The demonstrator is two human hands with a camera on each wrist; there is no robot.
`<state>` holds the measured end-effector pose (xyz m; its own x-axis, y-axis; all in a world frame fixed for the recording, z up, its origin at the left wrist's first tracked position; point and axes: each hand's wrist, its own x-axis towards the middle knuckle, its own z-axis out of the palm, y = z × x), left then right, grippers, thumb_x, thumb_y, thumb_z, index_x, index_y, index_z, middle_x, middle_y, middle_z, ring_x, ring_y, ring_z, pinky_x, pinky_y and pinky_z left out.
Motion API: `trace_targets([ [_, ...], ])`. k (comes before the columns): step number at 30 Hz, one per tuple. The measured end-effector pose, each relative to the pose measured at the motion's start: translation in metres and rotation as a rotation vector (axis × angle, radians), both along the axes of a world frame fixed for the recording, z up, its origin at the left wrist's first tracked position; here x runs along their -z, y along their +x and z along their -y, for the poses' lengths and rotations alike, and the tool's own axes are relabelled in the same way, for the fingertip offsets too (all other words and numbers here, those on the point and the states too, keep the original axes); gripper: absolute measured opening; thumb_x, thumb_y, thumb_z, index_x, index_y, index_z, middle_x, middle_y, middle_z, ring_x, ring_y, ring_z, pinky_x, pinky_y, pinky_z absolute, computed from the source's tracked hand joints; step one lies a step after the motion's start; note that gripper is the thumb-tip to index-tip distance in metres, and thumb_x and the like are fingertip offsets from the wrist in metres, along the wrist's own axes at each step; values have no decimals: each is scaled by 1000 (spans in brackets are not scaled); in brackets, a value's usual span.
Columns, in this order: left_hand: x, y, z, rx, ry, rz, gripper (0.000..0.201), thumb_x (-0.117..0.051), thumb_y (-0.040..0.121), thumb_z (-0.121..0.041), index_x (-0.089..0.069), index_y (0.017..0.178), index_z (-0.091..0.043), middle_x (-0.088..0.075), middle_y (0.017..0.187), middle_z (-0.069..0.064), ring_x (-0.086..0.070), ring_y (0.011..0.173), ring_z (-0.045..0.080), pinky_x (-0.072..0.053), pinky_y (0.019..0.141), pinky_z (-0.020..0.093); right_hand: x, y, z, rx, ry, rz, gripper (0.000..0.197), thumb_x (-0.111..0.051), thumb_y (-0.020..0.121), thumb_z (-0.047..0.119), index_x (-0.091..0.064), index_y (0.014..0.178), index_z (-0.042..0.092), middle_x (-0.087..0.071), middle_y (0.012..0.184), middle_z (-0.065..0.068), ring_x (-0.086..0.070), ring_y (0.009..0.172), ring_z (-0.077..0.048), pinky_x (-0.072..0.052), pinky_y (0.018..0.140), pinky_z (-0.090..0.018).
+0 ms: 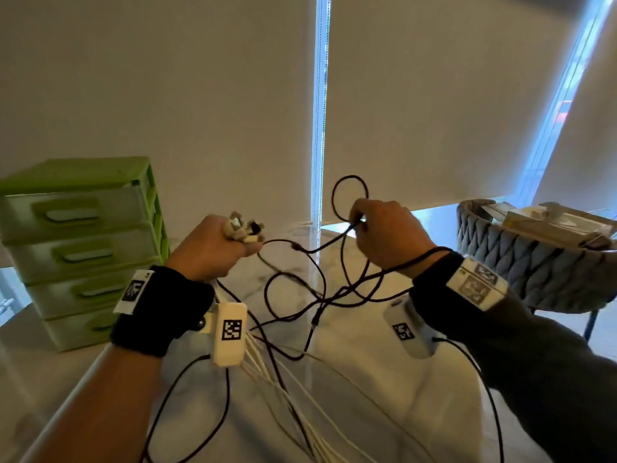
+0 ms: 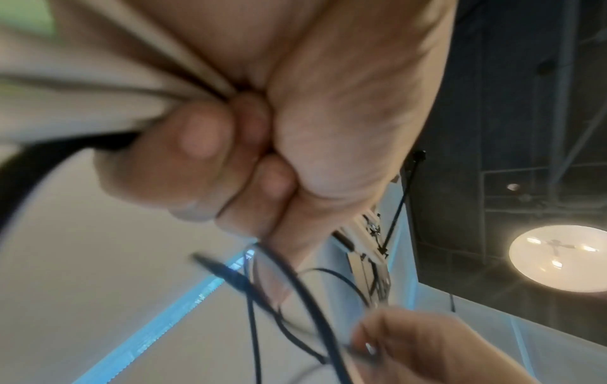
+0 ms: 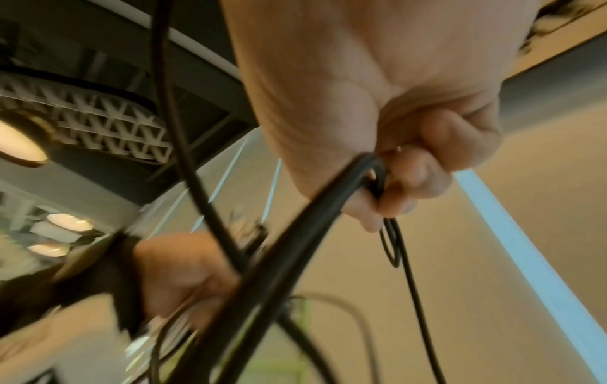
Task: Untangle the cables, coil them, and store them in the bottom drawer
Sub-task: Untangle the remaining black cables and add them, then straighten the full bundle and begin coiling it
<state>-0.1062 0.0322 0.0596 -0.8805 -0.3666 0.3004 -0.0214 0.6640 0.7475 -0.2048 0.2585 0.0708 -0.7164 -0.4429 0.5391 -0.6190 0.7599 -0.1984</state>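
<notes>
My left hand point(image 1: 213, 248) is fisted round a bundle of white cables point(image 1: 267, 369), whose plugs point(image 1: 243, 227) stick up above the fist. The white strands point(image 2: 65, 85) trail down toward me. My right hand point(image 1: 384, 228) pinches a thin black cable point(image 1: 293, 295), and a loop of it point(image 1: 349, 195) stands above the knuckles. Its fingers point(image 3: 410, 181) curl round the black cable point(image 3: 295, 233). The black cable hangs tangled between both hands over the table. A green drawer unit point(image 1: 83, 248) stands at the left, all drawers closed, the bottom drawer point(image 1: 80, 329) partly hidden by my left wrist.
A white marble table point(image 1: 350, 379) lies under the cables. A grey woven chair point(image 1: 527, 262) with flat packages on its seat stands at the right. Closed roller blinds point(image 1: 167, 95) fill the background.
</notes>
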Motion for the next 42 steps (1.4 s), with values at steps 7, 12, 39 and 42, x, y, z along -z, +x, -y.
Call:
trace_targets([
  [7, -11, 4, -14, 26, 252, -184, 10, -69, 86, -15, -74, 94, -11, -45, 40, -14, -29, 35, 4, -25, 44, 24, 11, -42, -63, 97, -203, 237, 22, -56, 86, 7, -60, 72, 23, -53, 62, 7, -51, 60, -17, -35, 55, -24],
  [12, -20, 14, -44, 222, 242, -217, 8, -64, 89, -9, -71, 93, -12, -48, 37, -15, -33, 32, 5, -24, 41, 23, 15, -47, -80, -64, -480, 546, 24, -54, 89, -4, -60, 73, 12, -47, 46, 4, -43, 35, -11, -37, 39, -19],
  [39, 17, -51, -99, 127, 602, -290, 11, -70, 85, -19, -67, 77, -12, -35, 48, -8, -26, 42, 9, -24, 41, 19, 53, -62, -190, 254, 130, 486, 19, -62, 85, 8, -60, 66, 13, -56, 64, 1, -60, 71, -24, -39, 57, -24],
  [42, 8, -42, -124, 267, 572, -302, 22, -66, 89, -24, -68, 72, -11, -34, 43, -10, -26, 39, 7, -24, 40, 19, 79, -54, -212, 333, 247, 595, 6, -67, 86, 17, -63, 82, 15, -55, 71, 0, -67, 83, -21, -44, 57, -18],
])
